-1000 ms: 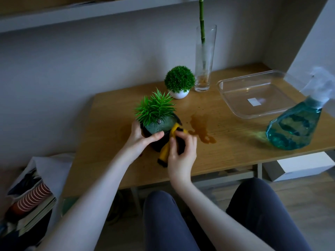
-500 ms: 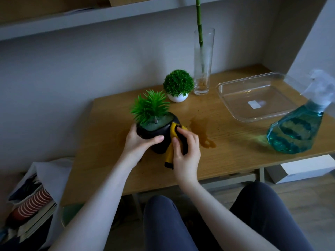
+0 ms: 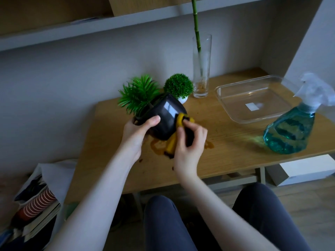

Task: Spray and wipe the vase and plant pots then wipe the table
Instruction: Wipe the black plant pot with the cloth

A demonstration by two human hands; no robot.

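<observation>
**Black plant pot held tilted, cloth applied to its side**

The left hand (image 3: 136, 134) grips the black plant pot (image 3: 165, 120) at its rim, thumb across the glossy wall and fingers curled behind it. The pot is lifted clear of the table (image 3: 226, 156) and tilted, with its spiky green plant (image 3: 137, 96) leaning toward the back-left. The right hand (image 3: 188, 147) pinches a yellow-and-black cloth (image 3: 175, 136) between thumb and curled fingers and presses it against the pot's lower right side; a fold of the cloth hangs below the hand.

Directly beneath the pot, near the table's front edge, lies a brown liquid stain (image 3: 157, 147), with what appear to be small dark specks beside it.

Behind the held pot, a white pot with a round green plant (image 3: 178, 87) stands near the back edge. Just to its right stands a tall glass vase (image 3: 201, 69) holding a bamboo stem (image 3: 196, 28). A clear glass tray (image 3: 253, 100) occupies the back-right area. A spray bottle (image 3: 291, 131) with teal liquid stands near the right edge, toward the front corner, well apart from both hands.
</observation>
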